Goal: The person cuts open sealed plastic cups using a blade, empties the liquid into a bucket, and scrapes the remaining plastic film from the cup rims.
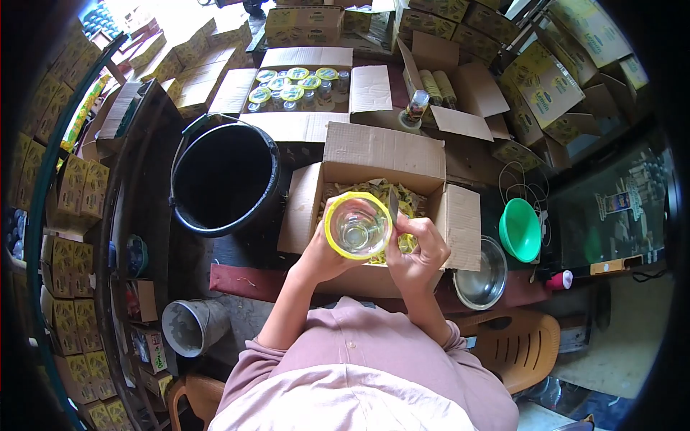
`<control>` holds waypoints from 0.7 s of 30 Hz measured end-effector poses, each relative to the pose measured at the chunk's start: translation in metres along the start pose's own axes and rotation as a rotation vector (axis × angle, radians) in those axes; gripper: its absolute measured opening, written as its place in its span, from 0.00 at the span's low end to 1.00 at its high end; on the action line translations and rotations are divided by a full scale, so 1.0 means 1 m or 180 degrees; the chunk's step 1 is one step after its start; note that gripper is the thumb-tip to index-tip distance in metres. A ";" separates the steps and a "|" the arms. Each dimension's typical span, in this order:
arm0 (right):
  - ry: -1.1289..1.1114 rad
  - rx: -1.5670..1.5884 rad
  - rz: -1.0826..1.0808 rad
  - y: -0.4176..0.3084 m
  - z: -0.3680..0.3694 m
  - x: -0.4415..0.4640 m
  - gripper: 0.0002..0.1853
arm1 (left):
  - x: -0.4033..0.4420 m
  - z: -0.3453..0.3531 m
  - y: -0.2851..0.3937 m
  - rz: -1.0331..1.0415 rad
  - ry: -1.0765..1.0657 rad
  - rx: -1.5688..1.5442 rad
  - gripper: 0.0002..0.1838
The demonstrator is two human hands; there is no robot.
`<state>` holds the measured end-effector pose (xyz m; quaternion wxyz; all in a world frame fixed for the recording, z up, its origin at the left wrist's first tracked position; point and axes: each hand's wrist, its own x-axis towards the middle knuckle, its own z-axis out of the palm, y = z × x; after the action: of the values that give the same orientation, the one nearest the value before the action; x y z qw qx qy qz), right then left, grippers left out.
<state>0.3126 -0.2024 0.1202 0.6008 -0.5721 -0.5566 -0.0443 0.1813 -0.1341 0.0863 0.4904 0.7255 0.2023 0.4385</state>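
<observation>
My left hand (321,253) is wrapped round a clear cup (357,228) with a yellow rim, its mouth tipped up toward me. Pinched in my right hand (419,251) is a small knife (393,207), its dark blade upright against the right side of the rim. Both hands are over an open cardboard box (384,147). Inside that box lie many yellow and greenish scraps (413,203), partly hidden by the cup and my hands.
A black bucket (224,228) stands left of the box. Behind it, an open carton (305,128) holds several yellow-lidded cups. At right are a green bowl (519,231), a metal bowl (496,291) and a glass-fronted cabinet (611,237). A grey bucket (188,327) is lower left.
</observation>
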 end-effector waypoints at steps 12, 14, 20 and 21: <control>-0.0132 0.0214 0.0034 0.015 0.002 -0.010 0.11 | -0.006 0.010 -0.028 -0.0277 0.0136 -0.0656 0.40; -0.0129 0.0106 0.0059 0.013 0.001 -0.014 0.11 | -0.007 0.011 -0.031 -0.0282 0.0131 -0.0791 0.40; -0.0115 0.0059 -0.0020 0.014 0.001 -0.018 0.12 | -0.007 0.005 -0.037 -0.0204 -0.0198 -0.0678 0.39; -0.0119 0.0088 -0.0012 0.015 0.001 -0.017 0.12 | -0.007 0.005 -0.037 -0.0241 -0.0199 -0.0677 0.40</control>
<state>0.3155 -0.2063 0.0984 0.5980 -0.5634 -0.5694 -0.0271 0.1870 -0.1259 0.0501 0.5868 0.6745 0.1665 0.4158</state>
